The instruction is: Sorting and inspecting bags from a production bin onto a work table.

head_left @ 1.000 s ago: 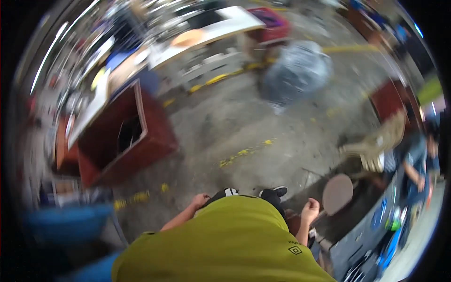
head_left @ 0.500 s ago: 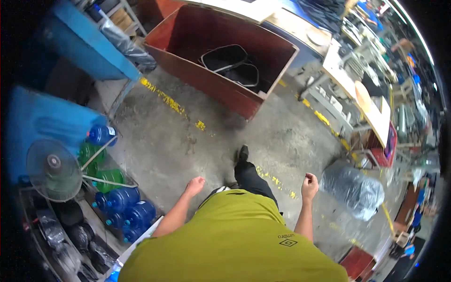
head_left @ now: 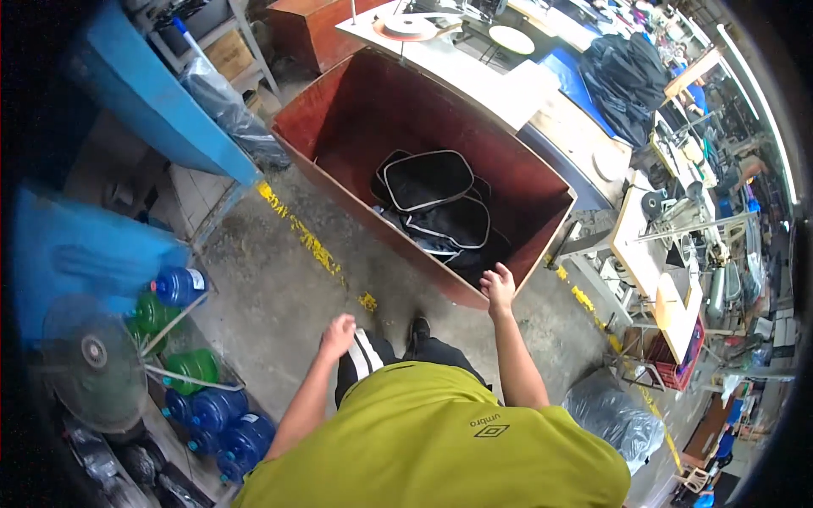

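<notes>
A large red wooden bin (head_left: 373, 218) stands in front of me with its top uncovered. Inside it lies a loose pile of flat black fabric pieces (head_left: 428, 180) with pale edging and rounded corners. My right hand (head_left: 498, 289) is raised by the bin's near right corner, fingers apart and slightly bent, with nothing in it. Whether it touches the rim I cannot tell. Lower and to the left, my left hand (head_left: 338, 334) hangs beside my leg, its fingers loosely curled in and holding nothing visible.
Blue and green water jugs (head_left: 218, 410) and a fan (head_left: 95, 351) stand on the left. Beyond the bin is a white worktable (head_left: 461, 72). Sewing tables (head_left: 644, 229) line the right, with a filled plastic bag (head_left: 614, 419) on the floor. Yellow markings (head_left: 309, 241) cross the concrete.
I have stepped toward the bin, which now looks nearer and shows more of its black pieces. My right hand has moved forward and inward to its near corner; my left hand stays low.
</notes>
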A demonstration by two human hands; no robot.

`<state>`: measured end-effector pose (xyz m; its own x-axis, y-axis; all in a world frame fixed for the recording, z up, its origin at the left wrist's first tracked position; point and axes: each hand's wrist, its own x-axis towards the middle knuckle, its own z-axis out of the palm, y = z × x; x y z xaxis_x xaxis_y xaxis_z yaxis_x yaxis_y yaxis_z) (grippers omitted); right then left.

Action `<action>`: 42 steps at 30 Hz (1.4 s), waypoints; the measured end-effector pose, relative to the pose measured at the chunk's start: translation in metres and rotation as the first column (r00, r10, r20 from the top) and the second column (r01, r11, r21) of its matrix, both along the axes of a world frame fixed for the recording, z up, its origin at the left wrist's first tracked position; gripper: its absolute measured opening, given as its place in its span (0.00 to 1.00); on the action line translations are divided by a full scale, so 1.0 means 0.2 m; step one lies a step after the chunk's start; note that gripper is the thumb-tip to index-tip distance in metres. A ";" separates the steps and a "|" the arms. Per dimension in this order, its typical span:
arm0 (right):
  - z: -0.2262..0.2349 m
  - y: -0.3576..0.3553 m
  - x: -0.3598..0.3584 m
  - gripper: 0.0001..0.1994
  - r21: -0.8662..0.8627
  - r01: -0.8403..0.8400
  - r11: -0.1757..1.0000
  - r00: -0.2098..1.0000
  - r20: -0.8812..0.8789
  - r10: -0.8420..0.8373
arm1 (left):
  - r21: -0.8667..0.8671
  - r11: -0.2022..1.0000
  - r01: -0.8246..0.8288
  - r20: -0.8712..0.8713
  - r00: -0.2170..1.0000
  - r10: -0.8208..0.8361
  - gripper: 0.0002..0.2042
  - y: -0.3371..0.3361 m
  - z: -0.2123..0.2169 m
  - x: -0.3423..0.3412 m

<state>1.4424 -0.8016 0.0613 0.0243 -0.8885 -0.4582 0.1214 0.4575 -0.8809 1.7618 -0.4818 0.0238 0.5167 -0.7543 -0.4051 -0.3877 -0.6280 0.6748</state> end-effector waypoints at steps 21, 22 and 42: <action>-0.95 -0.85 1.26 0.27 0.450 0.311 0.837 0.951 -0.153 -0.271 | 0.435 0.828 0.353 0.287 0.818 -0.499 0.22 -2.39 -0.54 1.58; -1.13 -0.94 1.28 0.28 0.463 0.298 0.835 0.954 -0.183 -0.239 | 0.455 0.816 0.357 0.268 0.818 -0.508 0.22 -2.43 -0.56 1.57; -2.19 -1.72 1.89 0.27 0.112 0.668 0.736 0.729 -0.299 -0.616 | 0.324 0.855 0.404 0.354 0.787 -0.506 0.14 -2.41 -0.69 1.59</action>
